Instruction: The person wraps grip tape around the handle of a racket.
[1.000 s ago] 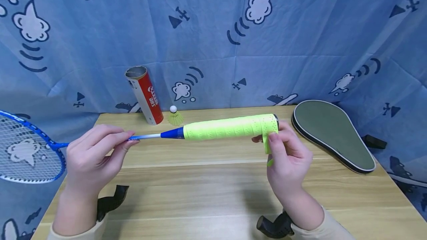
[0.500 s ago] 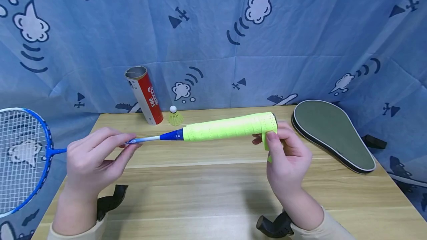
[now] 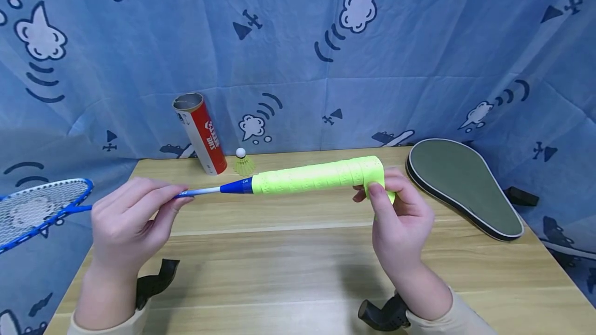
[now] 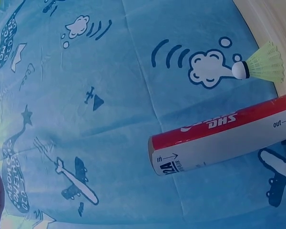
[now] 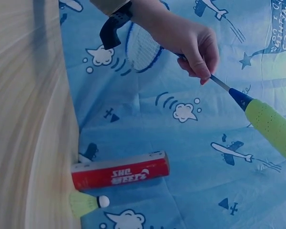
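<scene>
A blue badminton racket (image 3: 236, 186) is held level above the table, its strung head at the far left and its handle to the right. Neon-yellow overgrip tape (image 3: 307, 178) covers the handle in overlapping turns. My left hand (image 3: 132, 221) pinches the thin shaft between thumb and fingers; the right wrist view shows this left hand (image 5: 193, 50) on the shaft too. At the butt end my right hand (image 3: 402, 211) pinches the loose end of the tape, which hangs from the handle, thumb in front. The tape's tail is mostly hidden behind that hand.
A red and white shuttlecock tube (image 3: 202, 133) stands at the table's back edge, beside a yellow shuttlecock (image 3: 242, 163). At right lies a dark green racket case (image 3: 463, 187). A blue patterned curtain (image 3: 288, 56) hangs behind the wooden table (image 3: 279, 273).
The racket has been turning about its shaft in my left fingers, so its head shows at different angles. The hanging tape piece at the butt has become shorter; both hands stay nearly in place.
</scene>
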### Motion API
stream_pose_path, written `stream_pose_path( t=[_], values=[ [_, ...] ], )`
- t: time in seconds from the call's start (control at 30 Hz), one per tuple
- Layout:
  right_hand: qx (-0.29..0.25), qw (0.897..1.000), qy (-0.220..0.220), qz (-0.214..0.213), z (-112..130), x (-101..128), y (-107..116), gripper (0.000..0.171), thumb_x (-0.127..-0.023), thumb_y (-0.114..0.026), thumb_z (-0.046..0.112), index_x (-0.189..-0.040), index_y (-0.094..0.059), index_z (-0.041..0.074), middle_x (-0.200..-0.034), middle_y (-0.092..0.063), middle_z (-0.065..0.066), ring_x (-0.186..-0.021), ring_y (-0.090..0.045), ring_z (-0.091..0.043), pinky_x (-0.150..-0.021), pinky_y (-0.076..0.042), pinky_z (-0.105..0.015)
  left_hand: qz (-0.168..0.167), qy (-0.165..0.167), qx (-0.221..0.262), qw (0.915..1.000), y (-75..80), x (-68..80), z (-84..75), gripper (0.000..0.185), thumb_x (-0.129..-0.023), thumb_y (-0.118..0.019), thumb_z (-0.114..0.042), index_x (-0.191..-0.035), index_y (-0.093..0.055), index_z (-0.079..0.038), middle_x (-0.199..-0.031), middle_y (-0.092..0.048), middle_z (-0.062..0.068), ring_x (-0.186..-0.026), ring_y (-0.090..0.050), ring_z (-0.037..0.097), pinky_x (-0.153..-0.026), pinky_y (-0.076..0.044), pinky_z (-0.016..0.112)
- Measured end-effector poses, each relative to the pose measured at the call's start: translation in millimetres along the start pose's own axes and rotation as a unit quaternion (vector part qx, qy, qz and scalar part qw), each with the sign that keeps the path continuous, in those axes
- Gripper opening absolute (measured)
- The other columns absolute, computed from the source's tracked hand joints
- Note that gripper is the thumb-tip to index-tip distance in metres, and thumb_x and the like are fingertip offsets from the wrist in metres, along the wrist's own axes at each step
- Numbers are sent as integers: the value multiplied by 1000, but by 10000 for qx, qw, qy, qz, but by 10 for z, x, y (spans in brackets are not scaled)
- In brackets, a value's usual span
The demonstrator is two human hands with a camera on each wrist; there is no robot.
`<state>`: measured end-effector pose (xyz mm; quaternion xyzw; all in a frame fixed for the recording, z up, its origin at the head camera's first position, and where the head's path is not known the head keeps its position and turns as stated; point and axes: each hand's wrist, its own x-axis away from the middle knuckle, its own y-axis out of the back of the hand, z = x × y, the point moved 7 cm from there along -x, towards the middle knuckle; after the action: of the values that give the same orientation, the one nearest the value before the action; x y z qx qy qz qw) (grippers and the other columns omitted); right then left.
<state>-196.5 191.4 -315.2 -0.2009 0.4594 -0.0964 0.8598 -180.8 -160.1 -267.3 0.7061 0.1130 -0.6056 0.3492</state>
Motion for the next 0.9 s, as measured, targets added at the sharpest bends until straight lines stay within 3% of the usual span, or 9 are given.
stream_pose_path(
  t=[0.23,0.5,0.7,0.9],
  values=[
    [-126,9998,12,143,-12,6,-6,17,-92,-68,-12,-81,-58,-21,-89,-66,-18,-75,-63,-27,-67,-59,-31,221,17,17,9998,-8,1,10,50,-102,-65,-40,-78,-77,2,-67,-69,9,-52,-55,20,-53,-46,21],
    [-10,9999,37,166,3,8,-14,13,-92,-61,-17,-79,-58,-20,-87,-66,-16,-75,-62,-26,-66,-58,-30,151,-173,372,9990,29,-28,-51,46,-100,-69,-39,-77,-76,0,-62,-64,5,-48,-41,9,-47,-25,13],
    [52,9998,-36,198,-3,7,-10,10,-92,-64,-15,-84,-61,-21,-87,-68,-17,-76,-66,-26,-65,-58,-30,189,-89,182,9996,21,-24,-37,49,-101,-67,-41,-79,-78,2,-66,-69,8,-48,-44,13,-47,-33,15],
    [-40,9992,-20,400,-10,8,-36,4,-91,-64,-17,-90,-64,-21,-90,-68,-18,-77,-66,-25,-66,-58,-29,-189,98,-192,9996,24,-18,-6,50,-100,-68,-40,-79,-79,4,-73,-72,15,-60,-57,30,-60,-44,24]
  ],
)
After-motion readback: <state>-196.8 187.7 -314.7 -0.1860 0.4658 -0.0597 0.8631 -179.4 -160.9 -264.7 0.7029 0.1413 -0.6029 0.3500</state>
